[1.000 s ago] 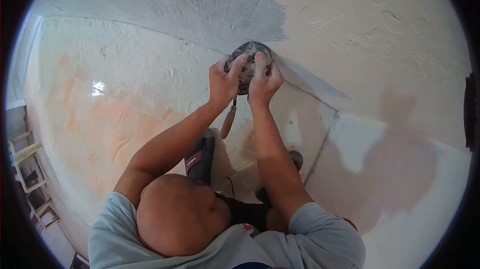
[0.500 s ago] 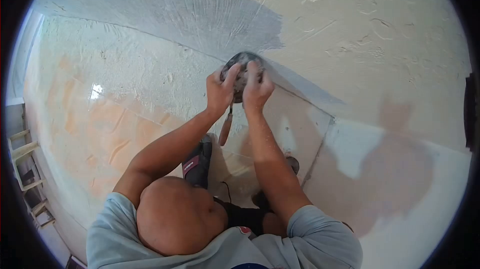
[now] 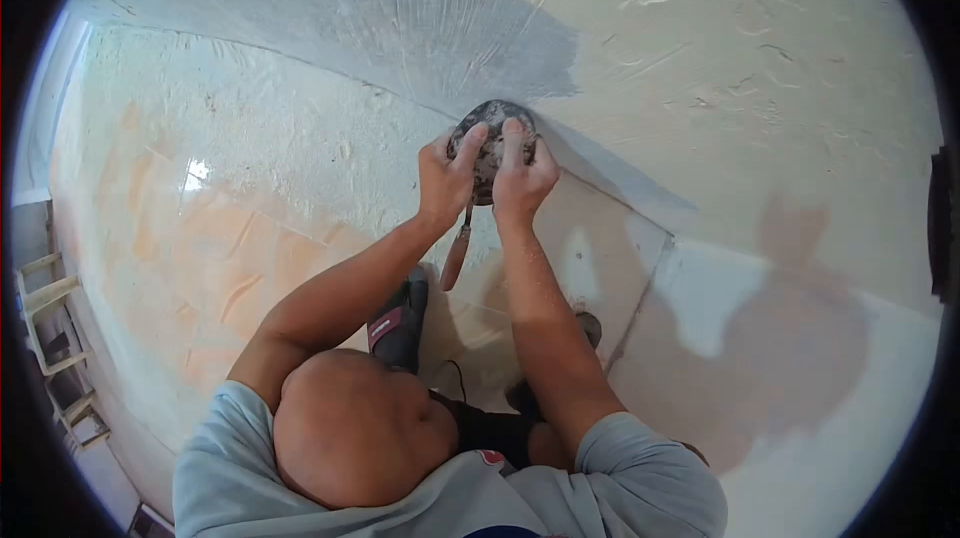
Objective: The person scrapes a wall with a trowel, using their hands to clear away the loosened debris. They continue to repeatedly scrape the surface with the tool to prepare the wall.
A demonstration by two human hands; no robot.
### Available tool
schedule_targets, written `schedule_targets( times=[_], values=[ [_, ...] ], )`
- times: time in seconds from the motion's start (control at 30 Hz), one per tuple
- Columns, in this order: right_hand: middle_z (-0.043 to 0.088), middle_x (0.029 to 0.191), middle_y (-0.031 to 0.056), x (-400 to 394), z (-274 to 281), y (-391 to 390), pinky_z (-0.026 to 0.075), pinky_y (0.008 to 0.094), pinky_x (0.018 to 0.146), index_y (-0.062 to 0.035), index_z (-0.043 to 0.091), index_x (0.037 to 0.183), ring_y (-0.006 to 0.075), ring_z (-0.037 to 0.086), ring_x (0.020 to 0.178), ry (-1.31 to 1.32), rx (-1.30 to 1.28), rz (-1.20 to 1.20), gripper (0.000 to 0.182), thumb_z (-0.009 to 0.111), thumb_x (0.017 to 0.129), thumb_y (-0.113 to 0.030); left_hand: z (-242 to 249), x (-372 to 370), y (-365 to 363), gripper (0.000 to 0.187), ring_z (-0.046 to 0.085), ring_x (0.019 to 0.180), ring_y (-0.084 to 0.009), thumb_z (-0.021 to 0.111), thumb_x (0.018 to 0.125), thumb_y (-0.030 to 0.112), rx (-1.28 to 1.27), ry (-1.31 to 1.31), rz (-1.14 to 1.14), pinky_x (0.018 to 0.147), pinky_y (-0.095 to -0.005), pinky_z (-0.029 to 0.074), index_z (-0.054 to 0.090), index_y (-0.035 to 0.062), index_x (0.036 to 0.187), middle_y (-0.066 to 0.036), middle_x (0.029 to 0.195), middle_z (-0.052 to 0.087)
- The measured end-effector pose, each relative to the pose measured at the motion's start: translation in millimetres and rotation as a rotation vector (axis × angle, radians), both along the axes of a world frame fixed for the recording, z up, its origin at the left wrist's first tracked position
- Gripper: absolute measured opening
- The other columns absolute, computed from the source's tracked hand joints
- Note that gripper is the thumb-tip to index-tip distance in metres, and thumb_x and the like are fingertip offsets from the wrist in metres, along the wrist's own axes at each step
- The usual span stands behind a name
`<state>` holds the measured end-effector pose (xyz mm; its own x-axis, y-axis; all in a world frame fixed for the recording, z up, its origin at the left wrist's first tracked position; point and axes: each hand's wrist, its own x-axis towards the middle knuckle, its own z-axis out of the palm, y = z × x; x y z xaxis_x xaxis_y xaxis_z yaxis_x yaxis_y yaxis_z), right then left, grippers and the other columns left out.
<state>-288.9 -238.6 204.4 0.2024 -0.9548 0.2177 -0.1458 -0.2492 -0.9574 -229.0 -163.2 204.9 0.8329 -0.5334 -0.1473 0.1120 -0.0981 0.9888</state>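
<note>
Between both hands is a dark, round, bowl-like thing [image 3: 490,163], its surface blotched with pale plaster or dust. My left hand [image 3: 447,176] grips its left side, thumb lying over the top face. On the opposite side my right hand [image 3: 526,180] holds it the same way, fingers curled around the edge. Pale dust coats both thumbs. Just below, a trowel [image 3: 456,258] with a wooden handle lies pointing toward me; its blade end is hidden behind the bowl-like thing.
Ahead, the wall [image 3: 720,128] meets the floor along a slanting seam, with a grey patch [image 3: 400,23] above it. Whitish smears cover the floor [image 3: 260,128]. My shoe [image 3: 400,328] is below the trowel. A wooden frame [image 3: 50,298] stands at far left.
Both hands and the dark bowl-like thing sit slightly farther right in view, along with the surroundings. The thing's blotched surface, blurred before, now appears sharper. The grip stays the same.
</note>
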Motion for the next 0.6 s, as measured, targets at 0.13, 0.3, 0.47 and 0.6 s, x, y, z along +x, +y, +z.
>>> schedule_targets(
  times=[0.13, 0.3, 0.47, 0.6],
  values=[
    [0.067, 0.07, 0.0178, -6.9, 9.8, 1.8, 0.048, 0.0407, 0.06, 0.0061, 0.066, 0.079, 0.0222, 0.057, 0.06, 0.108, -0.049, 0.049, 0.04, 0.075, 0.094, -0.03, 0.7, -3.9, 1.8, 0.039, 0.048, 0.072, -0.006, 0.067, 0.103, 0.029, -0.151, 0.068, 0.062, 0.061, -0.0292, 0.047, 0.068, -0.0074, 0.089, 0.0, 0.072, 0.061],
    [0.067, 0.07, 0.02, -0.8, 3.1, -2.9, 0.048, 0.0416, 0.061, 0.006, 0.066, 0.077, 0.0252, 0.059, 0.06, 0.034, -0.024, 0.014, 0.042, 0.076, 0.093, -0.032, 1.3, -1.1, -1.1, 0.039, 0.05, 0.075, -0.0059, 0.067, 0.102, 0.03, -0.085, 0.011, 0.026, 0.064, -0.0291, 0.049, 0.068, -0.0071, 0.089, -0.001, 0.072, 0.063],
    [0.067, 0.071, 0.0214, -5.0, 2.3, -0.5, 0.049, 0.0424, 0.063, 0.007, 0.067, 0.08, 0.0268, 0.061, 0.062, 0.049, -0.009, 0.006, 0.043, 0.076, 0.093, -0.033, -3.7, 1.9, 2.1, 0.04, 0.049, 0.071, -0.0076, 0.068, 0.102, 0.031, -0.06, -0.02, 0.001, 0.063, -0.0302, 0.048, 0.068, -0.0068, 0.088, -0.003, 0.071, 0.064],
    [0.066, 0.069, 0.0207, 3.7, 3.9, -2.0, 0.048, 0.0426, 0.061, 0.0068, 0.066, 0.079, 0.0281, 0.058, 0.059, -0.009, -0.022, 0.021, 0.043, 0.075, 0.093, -0.033, 1.3, -1.8, -4.5, 0.041, 0.047, 0.071, -0.0072, 0.068, 0.102, 0.03, -0.14, 0.156, 0.07, 0.061, -0.0299, 0.046, 0.066, -0.0068, 0.085, -0.002, 0.072, 0.062]
  ],
)
